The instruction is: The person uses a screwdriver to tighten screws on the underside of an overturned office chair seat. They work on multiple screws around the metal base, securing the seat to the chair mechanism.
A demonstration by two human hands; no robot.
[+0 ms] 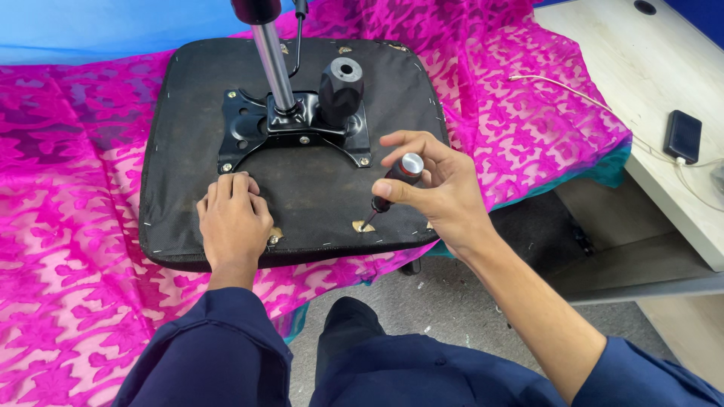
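The seat (302, 188) lies upside down on pink cloth (68, 226). The left hand (232, 218) rests flat on the seat's near edge, fingers loosely curled, holding nothing. The right hand (437, 188) pinches a screwdriver (392, 187), tip set in a hole at the seat's near edge, right of the left hand.

Right hand (441, 188) holds screwdriver (392, 187), tip at screw hole; left hand (232, 218) flat on upturned seat base (188, 136).

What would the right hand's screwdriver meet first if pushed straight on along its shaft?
The right hand angles the screwdriver down-left; its tip already sits at a screw hole in the seat base, so it meets that, apparently.
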